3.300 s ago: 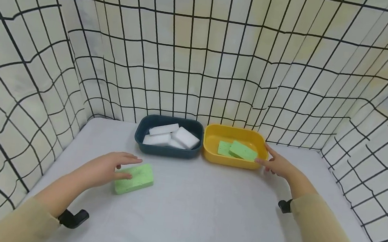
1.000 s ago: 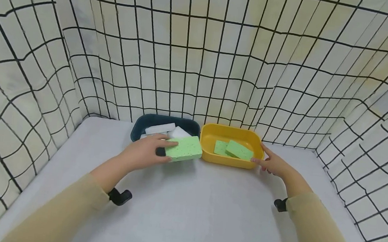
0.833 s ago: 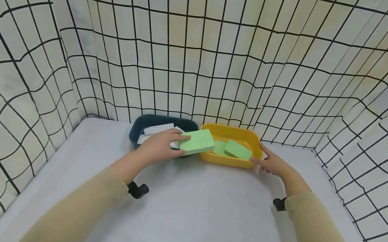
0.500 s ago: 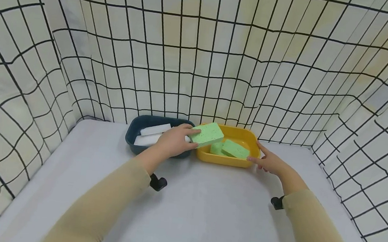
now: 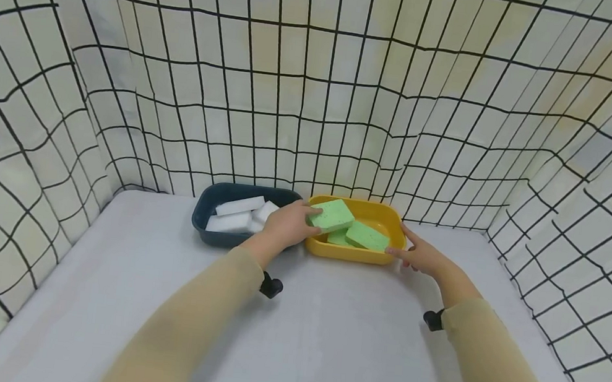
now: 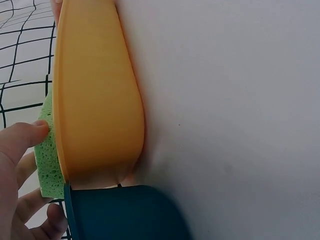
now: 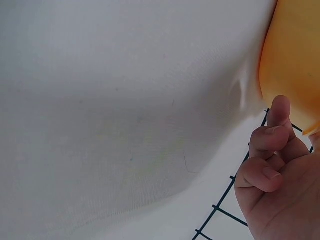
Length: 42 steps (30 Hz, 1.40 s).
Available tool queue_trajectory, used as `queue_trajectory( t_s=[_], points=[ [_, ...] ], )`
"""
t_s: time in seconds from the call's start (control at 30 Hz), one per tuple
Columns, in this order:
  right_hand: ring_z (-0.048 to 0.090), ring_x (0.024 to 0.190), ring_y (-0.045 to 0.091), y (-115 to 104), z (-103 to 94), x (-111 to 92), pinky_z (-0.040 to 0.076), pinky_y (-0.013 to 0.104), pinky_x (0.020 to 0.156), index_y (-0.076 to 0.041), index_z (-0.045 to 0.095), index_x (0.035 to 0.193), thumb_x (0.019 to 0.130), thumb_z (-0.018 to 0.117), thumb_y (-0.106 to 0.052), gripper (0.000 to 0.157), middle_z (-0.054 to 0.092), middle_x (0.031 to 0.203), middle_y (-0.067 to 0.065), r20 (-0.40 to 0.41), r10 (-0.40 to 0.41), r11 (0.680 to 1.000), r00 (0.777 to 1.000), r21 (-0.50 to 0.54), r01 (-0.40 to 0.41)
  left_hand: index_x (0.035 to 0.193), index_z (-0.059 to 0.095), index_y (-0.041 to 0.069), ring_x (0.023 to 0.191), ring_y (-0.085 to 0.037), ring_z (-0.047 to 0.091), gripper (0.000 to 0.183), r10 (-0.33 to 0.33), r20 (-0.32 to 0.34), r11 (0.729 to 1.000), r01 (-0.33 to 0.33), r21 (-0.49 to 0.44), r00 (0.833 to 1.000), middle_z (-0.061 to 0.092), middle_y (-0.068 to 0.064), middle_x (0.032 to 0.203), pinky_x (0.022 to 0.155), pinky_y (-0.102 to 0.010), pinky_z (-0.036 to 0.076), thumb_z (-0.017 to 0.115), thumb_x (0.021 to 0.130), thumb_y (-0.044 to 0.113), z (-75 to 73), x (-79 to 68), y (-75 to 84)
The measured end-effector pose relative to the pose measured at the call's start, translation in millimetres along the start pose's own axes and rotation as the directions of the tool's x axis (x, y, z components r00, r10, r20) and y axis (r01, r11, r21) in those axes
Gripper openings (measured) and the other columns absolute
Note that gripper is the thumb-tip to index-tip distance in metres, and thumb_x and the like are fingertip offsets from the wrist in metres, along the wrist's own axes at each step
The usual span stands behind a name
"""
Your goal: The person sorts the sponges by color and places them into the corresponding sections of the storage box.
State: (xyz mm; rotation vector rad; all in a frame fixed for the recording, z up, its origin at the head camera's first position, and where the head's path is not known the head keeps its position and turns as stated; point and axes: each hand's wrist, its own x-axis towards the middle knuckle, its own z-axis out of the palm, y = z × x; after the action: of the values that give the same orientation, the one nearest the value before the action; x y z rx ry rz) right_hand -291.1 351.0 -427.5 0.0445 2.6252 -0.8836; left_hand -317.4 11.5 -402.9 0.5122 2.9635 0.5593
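My left hand (image 5: 287, 222) pinches a green sponge (image 5: 334, 216) over the left end of a yellow plastic bin (image 5: 348, 254). The left wrist view catches the sponge (image 6: 48, 162) edge-on at the bin's rim, thumb on one face and fingers on the other. Inside the bin lie two more green sponges, one (image 5: 367, 236) leaning over the other (image 5: 338, 238). At the bin's right end, my right hand (image 5: 426, 257) holds the rim between thumb and index finger; its other fingers (image 7: 262, 175) are curled beneath.
A dark blue bin (image 5: 218, 239) with several white sponges (image 5: 228, 223) stands directly left of the yellow one. Both sit at the back of a white-covered table (image 5: 324, 336). Black grid netting over white cloth (image 5: 315, 98) rises behind and on both sides.
My left hand has picked up the green sponge from the table's left side and carried it right, past the blue bin, to over the yellow bin. My right hand keeps its hold there.
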Motion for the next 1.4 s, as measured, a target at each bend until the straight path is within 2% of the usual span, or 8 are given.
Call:
queue_trajectory(
  t_s=[0.33, 0.5, 0.6, 0.83, 1.03, 1.4],
  points=[
    [0.049, 0.072, 0.022, 1, 1.4, 1, 0.04, 0.036, 0.073, -0.031, 0.0, 0.161, 0.088, 0.062, -0.066, 0.102, 0.062, 0.086, 0.01, 0.001, 0.001, 1.0, 1.0, 0.002, -0.001, 0.146, 0.05, 0.034, 0.137, -0.026, 0.044, 0.057, -0.004, 0.014, 0.999, 0.003, 0.036, 1.0, 0.043, -0.003, 0.154, 0.101, -0.046, 0.047, 0.065, 0.093, 0.05, 2.8, 8.1, 4.5],
    [0.05, 0.074, 0.023, 0, 1.2, 1, 0.041, 0.037, 0.075, -0.031, 0.0, 0.161, 0.088, 0.062, -0.064, 0.101, 0.062, 0.087, 0.011, 0.001, 0.014, 1.0, 1.0, 0.005, -0.014, 0.144, 0.053, 0.034, 0.122, -0.026, 0.056, 0.058, 0.007, 0.023, 0.999, -0.008, 0.037, 1.0, 0.055, -0.003, 0.144, 0.09, -0.042, 0.052, 0.067, 0.091, 0.052, 9.1, 13.3, 9.4],
    [0.05, 0.074, 0.023, -1, 2.4, 1, 0.041, 0.037, 0.076, -0.031, 0.0, 0.16, 0.088, 0.063, -0.065, 0.102, 0.061, 0.086, 0.01, 0.004, 0.017, 1.0, 1.0, 0.011, -0.017, 0.143, 0.054, 0.034, 0.113, -0.029, 0.06, 0.057, -0.004, 0.001, 0.999, 0.004, 0.051, 1.0, 0.059, -0.005, 0.139, 0.083, -0.04, 0.053, 0.067, 0.091, 0.052, 11.7, 13.3, 12.1],
    [0.05, 0.073, 0.022, -1, 1.3, 0, 0.04, 0.038, 0.075, -0.03, -0.001, 0.161, 0.086, 0.062, -0.068, 0.105, 0.062, 0.087, 0.01, 0.003, 0.011, 1.0, 1.0, -0.004, -0.011, 0.144, 0.053, 0.035, 0.114, -0.032, 0.057, 0.058, -0.07, -0.079, 0.995, 0.076, 0.066, 0.994, 0.058, -0.008, 0.138, 0.089, -0.045, 0.051, 0.065, 0.091, 0.055, 9.6, 12.7, 14.6],
    [0.049, 0.072, 0.022, -1, -0.9, 1, 0.04, 0.037, 0.075, -0.03, -0.001, 0.161, 0.084, 0.063, -0.069, 0.107, 0.061, 0.086, 0.01, 0.008, 0.01, 1.0, 1.0, 0.0, -0.01, 0.145, 0.053, 0.033, 0.115, -0.031, 0.055, 0.058, -0.076, -0.101, 0.989, 0.088, 0.117, 0.992, 0.056, -0.007, 0.139, 0.094, -0.046, 0.048, 0.063, 0.092, 0.055, 10.8, 14.9, 17.0],
    [0.049, 0.072, 0.022, 0, -1.2, 1, 0.041, 0.037, 0.075, -0.031, -0.001, 0.16, 0.086, 0.063, -0.067, 0.104, 0.061, 0.085, 0.01, 0.007, 0.019, 1.0, 1.0, -0.004, -0.019, 0.142, 0.057, 0.031, 0.113, -0.03, 0.053, 0.056, -0.068, -0.027, 0.99, 0.071, 0.125, 0.997, 0.062, -0.005, 0.133, 0.098, -0.042, 0.043, 0.067, 0.091, 0.053, 15.6, 16.3, 19.0]
  ],
)
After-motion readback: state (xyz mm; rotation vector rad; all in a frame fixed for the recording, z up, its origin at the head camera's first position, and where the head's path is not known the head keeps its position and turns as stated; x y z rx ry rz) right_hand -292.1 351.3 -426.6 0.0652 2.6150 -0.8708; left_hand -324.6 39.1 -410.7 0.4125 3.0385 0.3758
